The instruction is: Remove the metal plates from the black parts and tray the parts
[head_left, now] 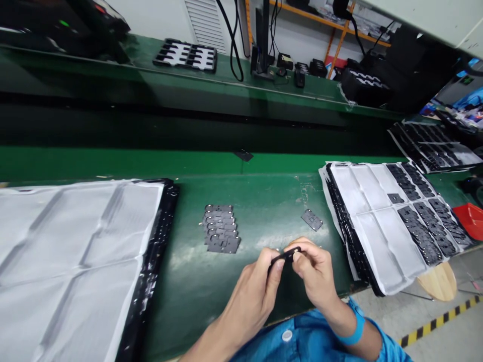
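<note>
Between my two hands I hold a small flat black plastic part, seen nearly edge-on [286,255]. My left hand [260,281] pinches its left end between thumb and fingers. At the other end, my right hand [315,271] grips it, thumb near a small bright spot. Left of my hands lies an overlapping row of several similar dark plates [222,229] on the green table [184,301]. One more dark plate [312,219] lies alone beyond my right hand.
On the left is a stack of black trays topped with white lining [113,236]. A lined tray [372,226] at right holds rows of dark plates. Another dark piece [243,155] lies farther back. A raised green shelf [143,55] carries a black tray [185,55].
</note>
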The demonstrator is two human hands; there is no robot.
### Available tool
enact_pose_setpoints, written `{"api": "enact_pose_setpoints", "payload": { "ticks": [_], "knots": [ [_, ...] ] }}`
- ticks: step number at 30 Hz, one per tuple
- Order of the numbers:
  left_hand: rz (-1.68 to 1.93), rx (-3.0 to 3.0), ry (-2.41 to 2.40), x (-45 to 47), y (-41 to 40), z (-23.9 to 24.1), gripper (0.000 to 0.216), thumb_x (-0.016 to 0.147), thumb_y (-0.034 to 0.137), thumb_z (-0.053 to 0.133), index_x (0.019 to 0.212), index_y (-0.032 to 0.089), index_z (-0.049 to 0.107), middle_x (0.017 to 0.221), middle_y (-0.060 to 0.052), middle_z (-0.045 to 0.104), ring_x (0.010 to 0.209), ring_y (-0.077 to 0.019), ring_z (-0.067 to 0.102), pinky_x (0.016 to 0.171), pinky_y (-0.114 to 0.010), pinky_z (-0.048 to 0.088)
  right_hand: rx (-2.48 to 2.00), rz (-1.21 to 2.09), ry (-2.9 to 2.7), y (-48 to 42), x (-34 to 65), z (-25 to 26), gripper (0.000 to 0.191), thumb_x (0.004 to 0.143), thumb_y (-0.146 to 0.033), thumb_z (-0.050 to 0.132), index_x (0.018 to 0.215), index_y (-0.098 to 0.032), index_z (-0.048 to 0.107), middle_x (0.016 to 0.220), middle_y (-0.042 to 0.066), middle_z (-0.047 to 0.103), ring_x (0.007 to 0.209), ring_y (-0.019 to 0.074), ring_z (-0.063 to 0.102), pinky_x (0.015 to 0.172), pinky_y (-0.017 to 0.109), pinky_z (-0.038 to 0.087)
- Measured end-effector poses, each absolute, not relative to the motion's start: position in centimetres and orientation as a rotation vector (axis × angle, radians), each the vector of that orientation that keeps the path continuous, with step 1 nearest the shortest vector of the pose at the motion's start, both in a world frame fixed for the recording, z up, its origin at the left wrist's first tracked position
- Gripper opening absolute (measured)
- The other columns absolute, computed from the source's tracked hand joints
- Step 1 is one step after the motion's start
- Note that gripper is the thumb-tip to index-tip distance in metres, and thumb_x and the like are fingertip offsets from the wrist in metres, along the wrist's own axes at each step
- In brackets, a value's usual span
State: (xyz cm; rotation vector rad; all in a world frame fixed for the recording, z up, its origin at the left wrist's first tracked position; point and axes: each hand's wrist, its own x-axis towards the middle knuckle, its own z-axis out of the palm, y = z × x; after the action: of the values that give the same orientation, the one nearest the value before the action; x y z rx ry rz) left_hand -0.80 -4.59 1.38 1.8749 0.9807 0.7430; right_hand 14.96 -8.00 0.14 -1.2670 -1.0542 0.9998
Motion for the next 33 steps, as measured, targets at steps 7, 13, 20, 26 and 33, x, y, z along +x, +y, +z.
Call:
{"api": "enact_pose_setpoints", "payload": {
  "ticks": [7, 13, 20, 26, 33],
  "knots": [
    [0.788, 1.927, 0.916, -0.93, -4.44, 1.25, 0.017, 0.109, 0.024, 0.038, 0.097, 0.028, 0.048, 0.071, 0.006, 0.060, 0.049, -0.0148, 0.053, 0.051, -0.026, 0.035, -1.231, 1.022, -1.017, -8.16, 14.83, -0.03, 0.024, 0.097, -0.039, 0.067, 0.093, -0.021, 0.082, 0.083, 0.004, 0.066, 0.060, 0.0138, 0.052, 0.058, 0.027, 0.047],
    [0.818, 1.966, 0.926, -0.89, -4.63, 0.83, 0.015, 0.108, 0.021, 0.039, 0.096, 0.027, 0.047, 0.071, 0.007, 0.058, 0.050, -0.0148, 0.053, 0.052, -0.026, 0.038, -1.225, 1.016, -1.014, -8.03, 14.89, -0.36, 0.025, 0.099, -0.038, 0.065, 0.091, -0.022, 0.082, 0.081, 0.003, 0.065, 0.057, 0.0129, 0.048, 0.059, 0.027, 0.047],
    [0.763, 1.940, 0.945, -0.88, -4.64, 0.50, 0.018, 0.108, 0.025, 0.038, 0.092, 0.027, 0.046, 0.067, 0.006, 0.054, 0.049, -0.0159, 0.051, 0.051, -0.027, 0.037, -1.266, 0.991, -1.058, -8.06, 15.00, -0.52, 0.027, 0.100, -0.038, 0.062, 0.088, -0.021, 0.080, 0.082, 0.005, 0.067, 0.072, 0.0187, 0.062, 0.058, 0.027, 0.047],
    [0.700, 1.887, 0.968, -1.03, -4.67, 0.80, 0.020, 0.108, 0.030, 0.037, 0.091, 0.027, 0.046, 0.066, 0.005, 0.053, 0.049, -0.0163, 0.050, 0.052, -0.028, 0.035, -1.290, 0.981, -1.075, -8.14, 15.08, -0.75, 0.027, 0.099, -0.036, 0.061, 0.088, -0.021, 0.080, 0.083, 0.006, 0.067, 0.071, 0.0182, 0.062, 0.052, 0.025, 0.041],
    [0.658, 1.837, 0.955, -0.90, -4.44, 0.97, 0.021, 0.109, 0.034, 0.034, 0.092, 0.028, 0.045, 0.065, 0.006, 0.050, 0.050, -0.0171, 0.050, 0.054, -0.028, 0.035, -1.265, 1.000, -1.072, -8.05, 15.14, -0.77, 0.023, 0.097, -0.029, 0.061, 0.087, -0.020, 0.080, 0.081, 0.003, 0.066, 0.052, 0.0103, 0.046, 0.049, 0.024, 0.036]
  ]
}}
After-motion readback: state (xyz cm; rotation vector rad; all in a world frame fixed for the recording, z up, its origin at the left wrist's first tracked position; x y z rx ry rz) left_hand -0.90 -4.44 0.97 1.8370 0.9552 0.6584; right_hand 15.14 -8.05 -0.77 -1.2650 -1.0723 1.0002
